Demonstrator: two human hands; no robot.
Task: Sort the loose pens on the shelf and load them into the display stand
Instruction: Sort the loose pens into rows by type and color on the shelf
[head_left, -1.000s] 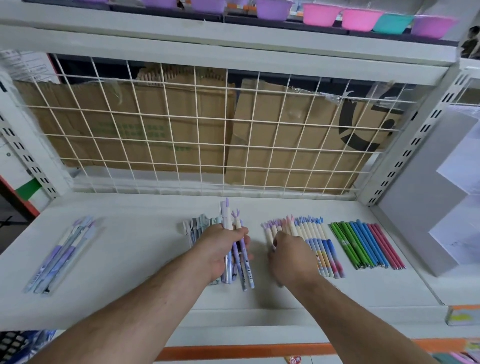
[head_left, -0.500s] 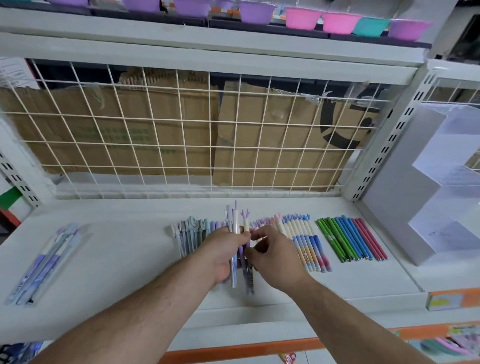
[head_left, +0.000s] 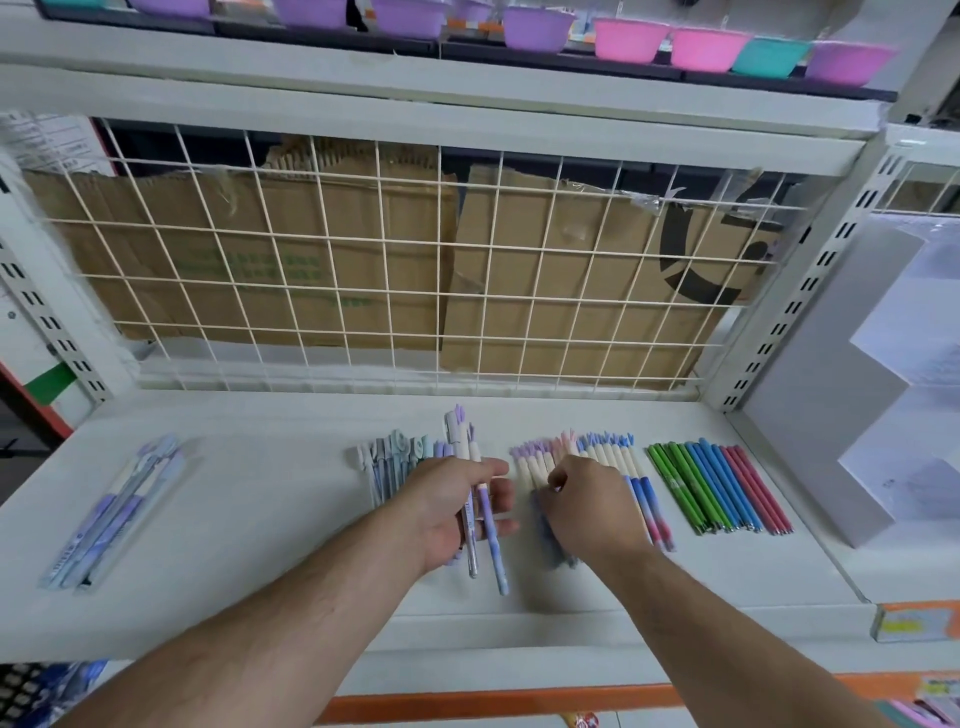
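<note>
While my left hand (head_left: 457, 512) grips a few purple-and-white pens (head_left: 488, 519) over the shelf (head_left: 260, 519), my right hand (head_left: 592, 512) rests curled fingers on the pastel row (head_left: 618, 462) beside it; whether it pinches one I cannot tell. Further right: green, blue and red pens (head_left: 719, 486), side by side. Far left: lilac batch (head_left: 117, 512). Right end: grey stepped display stand (head_left: 831, 405).

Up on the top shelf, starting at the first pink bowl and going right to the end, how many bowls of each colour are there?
Pink bowls: 2
Teal bowl: 1
Purple bowl: 1
Total: 4
</note>
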